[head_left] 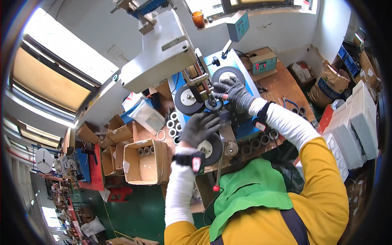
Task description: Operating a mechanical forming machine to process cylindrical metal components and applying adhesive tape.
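My left hand (pixel 200 128), in a dark grey glove, lies over the front of a winding machine (pixel 163 57), fingers stretched out toward a dark ring (pixel 213 104) at the machine's middle. On the other side of this ring, my right hand (pixel 236 94) reaches in from the right. Its gloved fingers are bent but apart, and one fingertip is bare. Nothing shows clearly in either hand. Black rollers surround the ring: a left roller (pixel 188 99), a back right roller (pixel 230 73) and a front roller (pixel 210 149), partly under my left hand.
White-and-black rings (pixel 172 124) stand left of the machine, and dark rings (pixel 255 143) line the table's front edge. A cardboard box (pixel 143 173) with several rings is at left. A red-knobbed lever (pixel 216 188) juts toward me. A control box (pixel 263 63) stands at back right.
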A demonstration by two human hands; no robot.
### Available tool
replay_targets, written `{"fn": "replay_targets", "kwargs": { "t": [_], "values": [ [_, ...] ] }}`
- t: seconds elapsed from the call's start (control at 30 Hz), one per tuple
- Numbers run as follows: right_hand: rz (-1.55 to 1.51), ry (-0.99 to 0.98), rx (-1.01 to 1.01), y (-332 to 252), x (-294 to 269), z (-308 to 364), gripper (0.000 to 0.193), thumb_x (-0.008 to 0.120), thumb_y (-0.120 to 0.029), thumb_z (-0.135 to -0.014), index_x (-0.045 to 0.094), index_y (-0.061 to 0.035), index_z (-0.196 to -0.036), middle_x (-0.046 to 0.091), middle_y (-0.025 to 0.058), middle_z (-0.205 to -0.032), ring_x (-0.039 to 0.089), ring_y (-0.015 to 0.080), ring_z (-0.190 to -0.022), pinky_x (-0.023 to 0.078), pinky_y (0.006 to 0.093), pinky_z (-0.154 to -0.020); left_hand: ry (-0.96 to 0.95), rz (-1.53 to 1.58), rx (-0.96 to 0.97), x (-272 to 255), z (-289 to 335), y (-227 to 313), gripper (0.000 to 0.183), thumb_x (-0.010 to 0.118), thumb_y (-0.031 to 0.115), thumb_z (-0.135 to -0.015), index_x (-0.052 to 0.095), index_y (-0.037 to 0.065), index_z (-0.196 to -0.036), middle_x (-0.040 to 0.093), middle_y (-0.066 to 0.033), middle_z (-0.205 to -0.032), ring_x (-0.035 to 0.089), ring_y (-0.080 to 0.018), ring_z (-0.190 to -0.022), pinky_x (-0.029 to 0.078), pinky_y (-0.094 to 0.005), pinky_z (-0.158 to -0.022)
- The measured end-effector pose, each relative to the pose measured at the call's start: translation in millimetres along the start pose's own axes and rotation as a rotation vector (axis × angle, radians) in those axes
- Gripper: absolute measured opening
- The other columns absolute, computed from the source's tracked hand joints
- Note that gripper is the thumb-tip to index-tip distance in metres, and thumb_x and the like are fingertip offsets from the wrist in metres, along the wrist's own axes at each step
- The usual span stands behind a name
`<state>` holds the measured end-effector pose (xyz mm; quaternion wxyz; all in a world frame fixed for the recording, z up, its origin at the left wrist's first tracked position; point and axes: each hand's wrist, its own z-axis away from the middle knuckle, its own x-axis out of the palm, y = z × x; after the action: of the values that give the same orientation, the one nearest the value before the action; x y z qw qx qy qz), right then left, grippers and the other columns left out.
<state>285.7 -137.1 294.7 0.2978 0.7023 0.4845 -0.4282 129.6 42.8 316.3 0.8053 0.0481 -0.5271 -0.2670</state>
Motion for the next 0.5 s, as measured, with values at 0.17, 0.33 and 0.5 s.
{"fn": "replay_targets", "kwargs": {
  "t": [0.17,0.33,0.5],
  "values": [
    [0.041,-0.001,-0.1,14.1,-6.9,-4.5,0.049,0.06,-0.025,-0.065,0.052,-0.0289,-0.113,0.044,0.0066,-0.126,0.043,0.0299,-0.112,0.029,0.0464,-0.094,0.002,-0.167,0.327,-106.7,125.4,21.6,0.033,0.054,0.021,-0.082,0.05,0.003,-0.109,0.056,-0.017,-0.104,0.056,-0.0284,-0.094,0.044,-0.0426,-0.085],
    [0.029,-0.008,-0.072,12.9,-1.7,-8.3,0.037,0.052,-0.023,-0.074,0.054,-0.0313,-0.11,0.042,0.0031,-0.128,0.04,0.0299,-0.115,0.025,0.0461,-0.097,0.601,-0.194,0.095,-146.9,132.9,-119.4,0.027,0.052,0.029,-0.084,0.055,0.006,-0.097,0.056,-0.0042,-0.087,0.053,-0.0172,-0.075,0.044,-0.0315,-0.066],
    [0.015,-0.003,-0.124,21.7,2.7,-5.1,0.045,0.059,-0.031,-0.068,0.052,-0.033,-0.112,0.039,0.0049,-0.13,0.038,0.0302,-0.117,0.026,0.0475,-0.097,0.255,-0.228,-0.254,-176.5,110.9,-159.1,0.036,0.057,0.044,-0.078,0.055,0.01,-0.088,0.054,-0.0042,-0.064,0.05,-0.0162,-0.053,0.044,-0.03,-0.053]
  ]
}}
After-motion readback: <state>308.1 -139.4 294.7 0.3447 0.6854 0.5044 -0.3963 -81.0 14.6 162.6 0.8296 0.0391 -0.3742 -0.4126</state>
